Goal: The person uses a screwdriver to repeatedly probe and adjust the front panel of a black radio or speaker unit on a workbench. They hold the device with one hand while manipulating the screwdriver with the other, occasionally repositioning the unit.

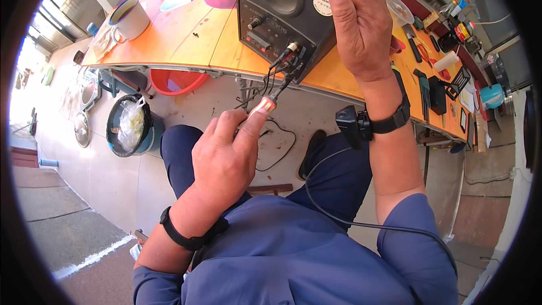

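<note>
Straight screwdriver [264, 105], firm brace on the speaker [305, 29]

The black speaker is stood at the near edge of the counter [183, 42], its panel of knobs and sockets turned toward the person; the screwdriver's red-and-clear handle is gripped by the left hand [226, 147], its shaft pointed up at the panel's lower edge among black cables [273, 76]; whether the tip is seated cannot be told. The right hand [361, 28] is held flat and open, apparently laid against the speaker's side, with no tool in it. Pressure is best applied along the shaft, with the wrist held in line; the cables should be given clearance, lest the blade be snagged; because the speaker is set so near the edge, each push should be countered by the right palm, lest the cabinet be rocked.
</note>
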Demonstrator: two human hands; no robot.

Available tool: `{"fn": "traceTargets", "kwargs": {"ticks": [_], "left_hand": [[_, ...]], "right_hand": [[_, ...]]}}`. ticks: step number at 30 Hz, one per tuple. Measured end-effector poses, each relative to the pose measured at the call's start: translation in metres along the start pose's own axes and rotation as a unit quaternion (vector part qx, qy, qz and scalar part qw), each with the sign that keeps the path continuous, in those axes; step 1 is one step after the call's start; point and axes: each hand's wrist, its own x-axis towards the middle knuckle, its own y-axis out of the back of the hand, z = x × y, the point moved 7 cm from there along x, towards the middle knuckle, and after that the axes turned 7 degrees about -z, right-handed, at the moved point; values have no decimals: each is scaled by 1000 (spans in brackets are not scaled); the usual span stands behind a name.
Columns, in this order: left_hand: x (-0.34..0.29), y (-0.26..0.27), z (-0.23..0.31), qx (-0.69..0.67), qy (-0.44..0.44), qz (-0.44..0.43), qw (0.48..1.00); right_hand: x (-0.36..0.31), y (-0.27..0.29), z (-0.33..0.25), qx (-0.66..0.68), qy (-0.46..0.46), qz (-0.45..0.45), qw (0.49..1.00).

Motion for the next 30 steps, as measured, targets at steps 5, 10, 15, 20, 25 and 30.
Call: {"fn": "traceTargets", "kwargs": {"ticks": [5, 10, 15, 20, 25, 30], "left_hand": [[-3, -4, -7, -150, 92, -36, 984], [-14, -29, -30, -502, 302, -80, 806], [0, -5, -10, -190, 118, -61, 973], [-3, -8, -3, -72, 84, -54, 992], [-21, -43, -28, -629, 362, -109, 679], [-24, -45, -22, -663, 390, -116, 629]], "right_hand": [[1, -2, 0, -2, 0, 18, 1000], [-1, 2, -3, 40, -30, 33, 998], [0, 1, -2, -5, 3, 37, 999], [-3, 0, 2, 16, -17, 24, 999], [-3, 0, -3, 17, -8, 36, 999], [-2, 3, -5, 28, 3, 41, 999]]}}
